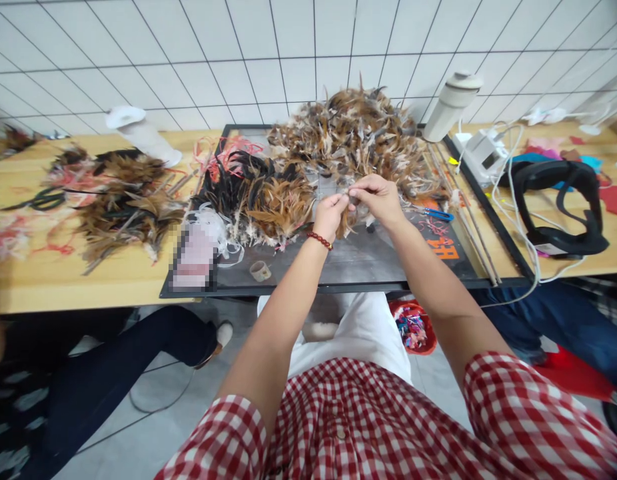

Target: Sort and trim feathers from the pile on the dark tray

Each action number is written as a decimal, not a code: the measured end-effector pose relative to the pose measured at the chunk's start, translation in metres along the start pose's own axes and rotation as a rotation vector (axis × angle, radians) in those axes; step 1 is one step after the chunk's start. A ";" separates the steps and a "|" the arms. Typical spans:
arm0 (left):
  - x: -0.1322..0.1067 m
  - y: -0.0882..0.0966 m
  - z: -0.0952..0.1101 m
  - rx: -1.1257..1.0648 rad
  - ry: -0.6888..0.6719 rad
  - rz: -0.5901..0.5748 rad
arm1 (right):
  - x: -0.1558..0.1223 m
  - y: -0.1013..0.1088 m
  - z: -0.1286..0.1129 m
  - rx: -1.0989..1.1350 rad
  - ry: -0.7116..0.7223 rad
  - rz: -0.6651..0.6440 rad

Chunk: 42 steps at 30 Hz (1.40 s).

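Over the dark board, my left hand point(332, 212), with a beaded bracelet at the wrist, is closed in a pinch on a small brown feather point(345, 225) that hangs below its fingers. My right hand point(379, 197) meets it at the fingertips, thumb and forefinger pinched; what lies between them is too small to make out. Behind both hands rises a large heap of brown and white feathers point(356, 133). Left of them lies a bunch of brown feathers point(273, 203), beside black feathers point(226, 183).
A white string bundle point(208, 227) and tape roll point(260, 271) lie on the board point(338, 267). Blue-handled snips point(438, 214) and thin sticks point(468, 220) are right. Around stand a bottle point(451, 107), charger point(484, 157), and black headset point(558, 207). Black scissors point(43, 199) lie left. People sit on both sides.
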<state>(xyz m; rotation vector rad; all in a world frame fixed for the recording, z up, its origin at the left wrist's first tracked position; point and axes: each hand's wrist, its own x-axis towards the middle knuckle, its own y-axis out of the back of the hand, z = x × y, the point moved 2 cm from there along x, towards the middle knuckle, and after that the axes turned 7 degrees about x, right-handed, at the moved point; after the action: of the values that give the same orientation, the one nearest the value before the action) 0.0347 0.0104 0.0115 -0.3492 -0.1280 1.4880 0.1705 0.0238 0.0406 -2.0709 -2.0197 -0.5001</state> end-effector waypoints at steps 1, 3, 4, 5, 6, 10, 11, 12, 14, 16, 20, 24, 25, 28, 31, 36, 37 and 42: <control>0.000 0.000 0.001 0.012 -0.022 -0.014 | 0.000 0.000 0.000 -0.004 -0.004 -0.001; -0.001 -0.001 0.004 -0.001 -0.057 -0.013 | 0.002 0.004 0.003 -0.007 -0.024 0.042; -0.001 0.000 0.006 -0.029 -0.064 0.010 | 0.003 0.007 0.005 -0.017 -0.043 0.067; -0.002 0.001 0.008 -0.065 -0.064 0.045 | 0.004 0.010 0.007 -0.037 -0.071 0.065; -0.002 0.002 0.011 -0.101 -0.059 0.088 | 0.005 0.013 0.009 -0.064 -0.114 0.014; -0.003 0.007 0.021 -0.168 -0.021 0.235 | 0.004 0.017 0.013 -0.166 -0.272 -0.553; -0.004 0.008 0.022 -0.166 -0.015 0.252 | 0.002 0.017 0.012 -0.182 -0.261 -0.668; -0.004 0.009 0.024 -0.163 -0.011 0.264 | 0.001 0.016 0.012 -0.201 -0.231 -0.748; -0.005 0.009 0.026 -0.157 -0.005 0.281 | -0.001 0.013 0.012 -0.266 -0.155 -0.841; -0.006 0.009 0.026 -0.152 0.003 0.298 | -0.003 0.010 0.014 -0.350 -0.112 -0.883; -0.007 0.010 0.027 -0.145 0.018 0.327 | -0.005 0.004 0.018 -0.560 -0.039 -0.875; -0.006 0.011 0.028 -0.157 0.042 0.349 | -0.002 0.008 0.016 -0.797 0.030 -0.646; -0.006 0.011 0.028 -0.158 0.047 0.355 | -0.001 0.010 0.015 -0.821 0.045 -0.530; -0.005 0.012 0.027 -0.149 0.054 0.358 | 0.004 0.015 0.011 -0.726 0.076 -0.158; -0.004 0.009 0.023 -0.109 0.045 0.310 | 0.005 0.008 0.012 -0.348 -0.052 -0.017; -0.003 0.001 0.013 -0.066 -0.015 0.210 | -0.002 -0.018 0.006 0.183 -0.290 -0.074; -0.003 -0.001 0.011 -0.078 -0.025 0.195 | -0.004 -0.022 0.004 0.203 -0.292 -0.070; 0.000 -0.003 0.006 -0.122 -0.037 0.150 | -0.009 -0.026 0.002 0.177 -0.268 -0.026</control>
<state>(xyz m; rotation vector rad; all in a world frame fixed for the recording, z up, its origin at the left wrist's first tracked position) 0.0355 0.0108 0.0180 -0.4376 -0.2263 1.6398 0.1447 0.0179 0.0328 -2.0984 -2.1464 -0.0433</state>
